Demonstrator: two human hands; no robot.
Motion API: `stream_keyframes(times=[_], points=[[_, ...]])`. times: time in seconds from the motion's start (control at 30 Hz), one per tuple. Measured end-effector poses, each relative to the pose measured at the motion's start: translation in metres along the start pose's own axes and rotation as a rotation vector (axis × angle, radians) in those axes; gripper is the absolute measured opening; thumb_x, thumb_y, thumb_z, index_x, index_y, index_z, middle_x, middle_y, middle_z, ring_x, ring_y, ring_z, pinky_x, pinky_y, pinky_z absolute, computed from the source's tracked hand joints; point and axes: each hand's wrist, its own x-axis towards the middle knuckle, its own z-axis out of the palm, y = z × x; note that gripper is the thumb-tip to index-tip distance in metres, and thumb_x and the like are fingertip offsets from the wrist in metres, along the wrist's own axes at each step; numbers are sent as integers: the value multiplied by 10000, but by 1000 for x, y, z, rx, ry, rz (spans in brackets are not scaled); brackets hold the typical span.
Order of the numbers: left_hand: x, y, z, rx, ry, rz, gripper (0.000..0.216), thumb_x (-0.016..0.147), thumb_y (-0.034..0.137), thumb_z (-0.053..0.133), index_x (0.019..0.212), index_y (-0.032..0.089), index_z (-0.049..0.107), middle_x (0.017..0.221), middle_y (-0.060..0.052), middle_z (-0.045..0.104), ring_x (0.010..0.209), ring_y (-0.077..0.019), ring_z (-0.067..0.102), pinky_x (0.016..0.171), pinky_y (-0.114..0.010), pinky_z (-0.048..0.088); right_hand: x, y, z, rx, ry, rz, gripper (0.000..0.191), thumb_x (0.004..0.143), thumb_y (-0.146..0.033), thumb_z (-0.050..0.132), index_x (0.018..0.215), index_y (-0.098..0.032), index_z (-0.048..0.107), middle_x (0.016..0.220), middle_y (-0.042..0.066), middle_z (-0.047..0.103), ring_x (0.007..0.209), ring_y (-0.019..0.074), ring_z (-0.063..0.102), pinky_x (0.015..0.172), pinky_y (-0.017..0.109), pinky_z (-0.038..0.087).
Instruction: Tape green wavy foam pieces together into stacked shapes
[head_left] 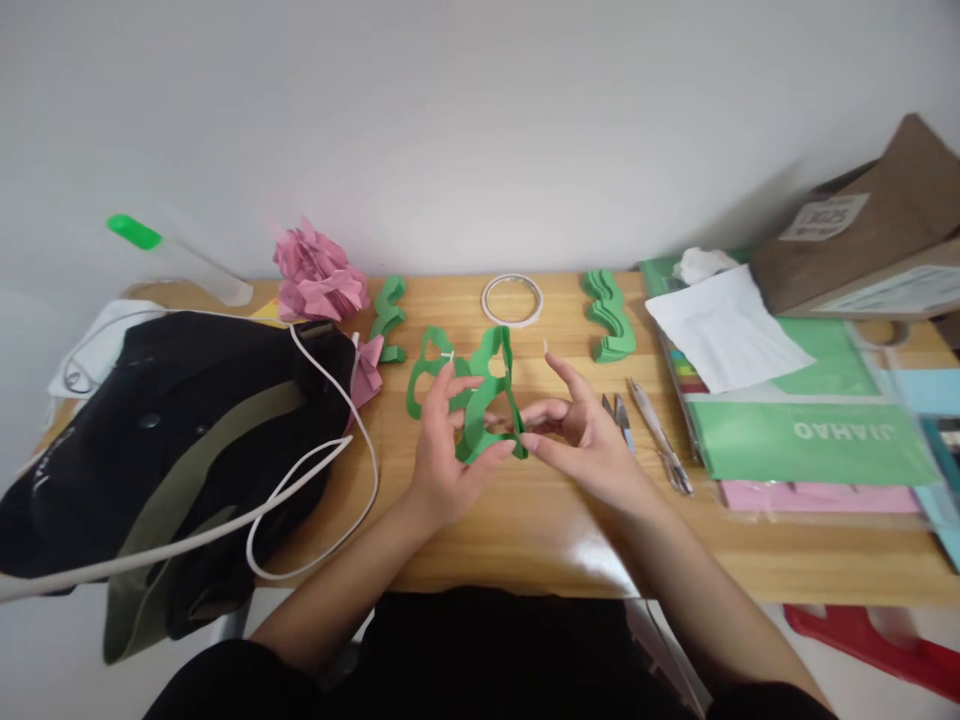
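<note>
Both hands meet over the middle of the wooden table (525, 540). My left hand (444, 452) and my right hand (581, 430) pinch a curly green paper cut-out (487, 400) between thumbs and fingers. The cut-out stands partly upright, with a looped part trailing to the left on the table. A small white scrap sticks to my right index fingertip. A white tape roll (512, 299) lies behind the hands.
A black bag (172, 440) with a white cord fills the left side. Pink folded paper (319, 278) and green wavy pieces (611, 312) lie at the back. Scissors and tweezers (654, 432) rest right of my hand. Coloured paper packs (810, 440) and a brown box (870, 225) sit at right.
</note>
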Motion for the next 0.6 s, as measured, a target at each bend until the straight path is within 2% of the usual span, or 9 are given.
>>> stream_keyframes(times=[0.17,0.43,0.6], points=[[2,3,0,56,75,-68,887,764,257,765,1468,357,235,1306,-114,457,1110,-264,600,735,-369,627,-3,-2,4,-202,-57,-60,993,777,-263,729,1547,-288,103,908,10,698,888,189,660,911,429,493],[3,7,-2,-10,55,-79,839,808,192,715,1463,376,223,1299,-101,465,801,-142,686,729,-357,625,-2,-2,3,-162,-78,-49,984,783,-290,735,1542,-282,110,869,1,701,834,181,667,872,415,501],[3,5,-2,-28,51,-82,959,722,254,805,1468,390,217,1289,-94,458,851,-161,662,746,-389,628,-2,-2,4,-173,-71,-55,996,776,-306,748,1546,-295,115,869,1,693,834,180,665,876,419,512]])
